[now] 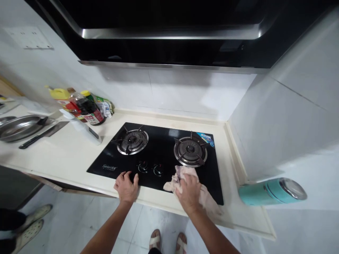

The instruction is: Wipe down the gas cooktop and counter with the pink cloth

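Note:
A black two-burner gas stove is set into the white counter, with two control knobs near its front edge. My left hand rests on the front edge of the stove, its fingers bent and apart, holding nothing. Under my right hand is a crumpled pale pink cloth, gripped and pressed on the stove's front right part. The cloth lies just in front of the right burner. To the left stands the other burner.
A black range hood hangs overhead. At left are a white spray bottle, a knife, a metal pan and a dark sauce bottle. A turquoise thermos stands at right. Another person's shoes show at lower left.

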Demonstrator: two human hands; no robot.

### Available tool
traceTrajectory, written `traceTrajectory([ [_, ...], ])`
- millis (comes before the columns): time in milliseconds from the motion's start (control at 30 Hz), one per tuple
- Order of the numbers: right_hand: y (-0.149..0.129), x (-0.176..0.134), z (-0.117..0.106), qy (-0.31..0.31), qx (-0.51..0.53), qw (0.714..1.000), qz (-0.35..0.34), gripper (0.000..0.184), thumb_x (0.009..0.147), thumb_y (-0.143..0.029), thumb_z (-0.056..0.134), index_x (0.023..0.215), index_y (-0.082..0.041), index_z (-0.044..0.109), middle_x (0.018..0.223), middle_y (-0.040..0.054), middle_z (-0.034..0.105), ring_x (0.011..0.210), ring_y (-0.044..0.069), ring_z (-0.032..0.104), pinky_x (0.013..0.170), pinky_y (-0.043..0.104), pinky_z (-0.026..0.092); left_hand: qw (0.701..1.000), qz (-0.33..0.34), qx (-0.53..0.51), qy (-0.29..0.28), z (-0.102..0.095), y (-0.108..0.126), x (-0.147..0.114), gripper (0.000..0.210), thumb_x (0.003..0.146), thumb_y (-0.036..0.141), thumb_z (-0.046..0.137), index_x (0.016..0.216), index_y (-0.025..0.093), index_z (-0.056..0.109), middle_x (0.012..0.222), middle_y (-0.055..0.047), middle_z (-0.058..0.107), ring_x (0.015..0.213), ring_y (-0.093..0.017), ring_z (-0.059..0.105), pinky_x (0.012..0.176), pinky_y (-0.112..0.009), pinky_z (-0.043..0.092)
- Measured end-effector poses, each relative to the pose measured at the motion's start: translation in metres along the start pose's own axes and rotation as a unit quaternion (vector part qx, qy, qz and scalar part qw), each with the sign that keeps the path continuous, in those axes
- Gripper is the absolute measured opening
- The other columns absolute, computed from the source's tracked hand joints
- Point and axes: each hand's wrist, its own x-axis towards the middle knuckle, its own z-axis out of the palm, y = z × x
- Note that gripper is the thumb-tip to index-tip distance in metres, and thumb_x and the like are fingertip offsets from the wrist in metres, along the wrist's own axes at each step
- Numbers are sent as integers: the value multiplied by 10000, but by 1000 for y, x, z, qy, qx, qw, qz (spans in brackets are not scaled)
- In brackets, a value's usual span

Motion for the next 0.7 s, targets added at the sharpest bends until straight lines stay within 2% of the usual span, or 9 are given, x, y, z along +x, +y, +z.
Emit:
traceTrajectory([
  [133,-8,2,3,-18,125,988,-90,319,755,-253,813,1059,-252,717,1246,64,678,1184,293,536,1011,452,436,1000,-10,3,-3,-2,2,0,478,976,496,452,1234,141,641,1394,-201,542,1371,-374,452,1155,-614,355],
  [233,15,13,-11,-12,202,975,-89,506,775,-170,691,1269,-279,675,1210,31,682,1125,226,586,987,365,473,1000,-16,-5,-2,-4,3,-1,467,973,496,461,1228,150,642,1397,-196,547,1364,-365,455,1155,-599,357],
  [300,38,25,-21,12,193,980,-55,648,790,-187,644,1430,-266,581,1297,55,655,1168,236,590,1024,386,480,1000,-17,-15,-1,-4,2,-2,461,974,488,465,1227,145,641,1395,-199,546,1367,-359,457,1159,-588,356],
  [333,48,29,-24,29,166,985,-38,659,802,-213,641,1455,-256,561,1355,78,629,1222,261,572,1058,422,469,1000,-16,-20,-1,-4,2,-3,458,976,483,464,1228,142,641,1394,-201,545,1371,-357,457,1162,-584,355],
  [400,59,32,-22,58,87,994,-13,557,825,-265,662,1380,-257,624,1442,111,572,1334,330,497,1111,511,428,999,-14,-33,1,-5,2,-4,453,979,477,463,1229,142,639,1388,-201,545,1371,-353,459,1168,-583,350],
  [467,53,26,-11,65,23,998,-2,393,831,-309,710,1222,-272,711,1448,118,561,1349,381,465,1098,563,421,999,-15,-48,3,-6,2,-5,447,977,472,467,1226,143,639,1385,-203,543,1369,-356,459,1172,-591,345],
  [533,35,13,4,53,18,998,-7,327,845,-345,748,1165,-280,732,1389,119,596,1278,372,515,1054,556,459,998,-15,-60,1,-6,2,-6,447,975,468,474,1228,139,640,1386,-209,538,1375,-361,455,1177,-596,341],
  [633,2,-5,18,24,80,995,-51,342,932,-418,724,1230,-250,697,1317,108,638,1184,292,598,1015,493,525,998,-9,-70,-6,-8,2,-9,449,979,472,478,1233,141,644,1385,-207,542,1384,-354,458,1189,-582,341],
  [700,-11,-11,17,15,109,991,-79,364,989,-442,683,1271,-214,659,1308,99,645,1155,246,634,1000,462,554,997,-4,-77,-8,-9,2,-11,441,981,469,484,1234,147,649,1381,-205,549,1383,-348,465,1190,-579,345],
])
